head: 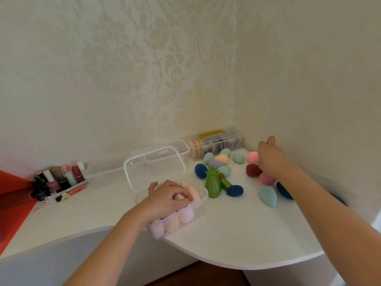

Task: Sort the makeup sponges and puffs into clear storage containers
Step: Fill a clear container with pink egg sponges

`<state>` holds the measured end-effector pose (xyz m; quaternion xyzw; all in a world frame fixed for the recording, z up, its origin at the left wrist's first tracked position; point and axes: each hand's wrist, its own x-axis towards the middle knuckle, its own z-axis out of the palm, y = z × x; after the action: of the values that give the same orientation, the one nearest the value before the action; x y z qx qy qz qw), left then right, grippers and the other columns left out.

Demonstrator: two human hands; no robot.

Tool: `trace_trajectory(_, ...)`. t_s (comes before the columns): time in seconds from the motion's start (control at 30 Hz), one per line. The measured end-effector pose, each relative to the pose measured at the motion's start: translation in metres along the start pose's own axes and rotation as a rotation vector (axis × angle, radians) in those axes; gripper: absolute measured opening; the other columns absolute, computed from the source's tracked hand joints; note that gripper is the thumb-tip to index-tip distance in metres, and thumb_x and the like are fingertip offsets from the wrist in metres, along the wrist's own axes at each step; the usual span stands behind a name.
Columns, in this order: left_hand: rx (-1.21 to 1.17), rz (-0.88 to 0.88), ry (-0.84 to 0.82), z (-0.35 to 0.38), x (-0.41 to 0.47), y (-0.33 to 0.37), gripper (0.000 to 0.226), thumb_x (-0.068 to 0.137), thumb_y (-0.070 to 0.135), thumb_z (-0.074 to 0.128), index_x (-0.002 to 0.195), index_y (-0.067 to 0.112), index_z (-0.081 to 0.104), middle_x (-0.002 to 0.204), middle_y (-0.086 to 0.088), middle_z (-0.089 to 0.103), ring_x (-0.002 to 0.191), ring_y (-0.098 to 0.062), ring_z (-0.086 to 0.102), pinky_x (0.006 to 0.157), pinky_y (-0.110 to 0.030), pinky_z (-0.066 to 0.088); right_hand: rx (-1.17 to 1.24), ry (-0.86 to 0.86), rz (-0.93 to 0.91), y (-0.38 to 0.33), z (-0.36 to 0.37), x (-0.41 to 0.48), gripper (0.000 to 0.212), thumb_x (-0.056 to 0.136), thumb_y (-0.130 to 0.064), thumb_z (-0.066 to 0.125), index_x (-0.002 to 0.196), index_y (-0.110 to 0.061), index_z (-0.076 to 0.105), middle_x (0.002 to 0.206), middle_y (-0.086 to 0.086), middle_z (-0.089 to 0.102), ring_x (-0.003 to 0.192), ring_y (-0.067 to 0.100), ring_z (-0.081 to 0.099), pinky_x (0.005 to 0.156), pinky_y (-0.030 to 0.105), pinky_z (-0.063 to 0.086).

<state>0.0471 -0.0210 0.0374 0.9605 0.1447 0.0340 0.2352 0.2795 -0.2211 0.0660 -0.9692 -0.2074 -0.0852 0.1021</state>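
Your left hand [168, 196] pinches a pale sponge [178, 197] into the clear container [203, 201]; right hand [268, 156], grip hidden, should next take the bright pink sponge [252, 157].

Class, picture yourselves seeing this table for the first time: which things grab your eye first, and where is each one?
First, the scatter of coloured sponges on the white table, right of centre, around a green stand. Next, the open clear box at the front edge, where the left hand curls its fingers on a pale pink sponge. The right hand reaches for a bright pink sponge near the back corner.
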Motion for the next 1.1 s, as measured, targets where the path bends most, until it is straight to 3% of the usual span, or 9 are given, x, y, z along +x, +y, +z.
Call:
trace_trajectory(0.07,0.001,0.003,0.001,-0.001,0.0,0.0,0.019,0.09,0.035,0.05,0.099,0.042,0.065,0.117,0.015,0.043,0.102,0.009,0.034,0.113,-0.034,0.004,0.145,0.132,-0.078,-0.015,-0.015,-0.007,0.027,0.088,-0.007,0.053,0.115,-0.003,0.047,0.121,0.017,0.042,0.082,0.032,0.057,0.067,0.033,0.043)
trace_trajectory(0.13,0.015,0.004,-0.001,-0.001,0.0,0.0,0.02,0.09,0.034,0.05,0.099,0.042,0.066,0.117,0.015,0.044,0.103,0.004,0.037,0.113,-0.035,0.004,0.326,0.154,-0.189,-0.034,-0.035,-0.021,0.031,0.088,-0.026,0.06,0.112,-0.01,0.051,0.106,0.009,0.054,0.086,0.027,0.056,0.069,0.032,0.042)
trace_trajectory(0.27,0.036,0.012,-0.004,0.0,0.001,0.0,0.018,0.089,0.034,0.05,0.096,0.043,0.065,0.113,0.016,0.045,0.099,0.004,0.04,0.113,-0.038,0.005,0.526,-0.069,-0.527,-0.075,-0.06,-0.06,0.029,0.085,-0.04,0.064,0.108,-0.022,0.062,0.092,-0.003,0.062,0.084,0.015,0.057,0.07,0.026,0.042)
trace_trajectory(0.37,0.027,0.032,-0.006,-0.002,-0.001,0.002,0.019,0.09,0.033,0.05,0.096,0.044,0.065,0.107,0.019,0.045,0.095,0.013,0.037,0.112,-0.036,0.007,0.537,-0.282,-0.64,-0.094,-0.051,-0.075,0.023,0.083,-0.039,0.067,0.101,-0.026,0.062,0.091,-0.012,0.061,0.08,0.006,0.058,0.067,0.018,0.043)
trace_trajectory(0.47,0.034,0.042,-0.018,-0.003,-0.002,0.003,0.021,0.09,0.032,0.049,0.095,0.044,0.065,0.109,0.017,0.046,0.099,0.015,0.033,0.112,-0.036,0.007,0.421,-0.42,-0.657,-0.105,-0.034,-0.075,0.024,0.083,-0.038,0.067,0.104,-0.028,0.06,0.095,-0.015,0.061,0.091,0.007,0.059,0.08,0.025,0.049)
trace_trajectory(0.57,0.039,0.047,-0.039,-0.004,-0.001,0.004,0.022,0.09,0.029,0.047,0.077,0.043,0.059,0.107,0.017,0.047,0.107,0.01,0.031,0.113,-0.039,0.004,0.255,-0.454,-0.662,-0.112,-0.023,-0.072,0.032,0.082,-0.045,0.066,0.108,-0.028,0.061,0.098,-0.014,0.064,0.095,0.012,0.061,0.088,0.038,0.051)
trace_trajectory(0.67,0.054,0.049,-0.066,-0.004,0.0,0.002,0.025,0.091,0.029,0.045,0.07,0.038,0.056,0.109,0.014,0.05,0.118,0.005,0.03,0.113,-0.042,0.002,0.181,-0.51,-0.682,-0.117,-0.021,-0.07,0.032,0.079,-0.042,0.069,0.107,-0.032,0.06,0.105,-0.015,0.063,0.097,0.01,0.059,0.09,0.037,0.05)
trace_trajectory(0.97,0.062,-0.016,-0.041,-0.003,-0.001,0.005,0.023,0.092,0.042,0.044,0.099,0.041,0.065,0.113,0.014,0.043,0.119,0.002,0.03,0.113,-0.037,-0.007,-0.192,-0.634,-0.795,-0.143,-0.028,-0.067,0.032,0.083,-0.015,0.065,0.114,-0.023,0.065,0.105,0.001,0.069,0.094,0.018,0.062,0.074,0.027,0.046)
trace_trajectory(1.1,0.067,-0.02,-0.041,-0.004,-0.002,0.006,0.025,0.09,0.039,0.046,0.104,0.042,0.066,0.122,0.011,0.044,0.126,-0.001,0.029,0.114,-0.038,-0.007,-0.362,-0.534,-0.794,-0.149,-0.022,-0.07,0.027,0.086,-0.018,0.064,0.113,-0.015,0.066,0.09,0.002,0.059,0.09,0.021,0.053,0.058,0.021,0.033)
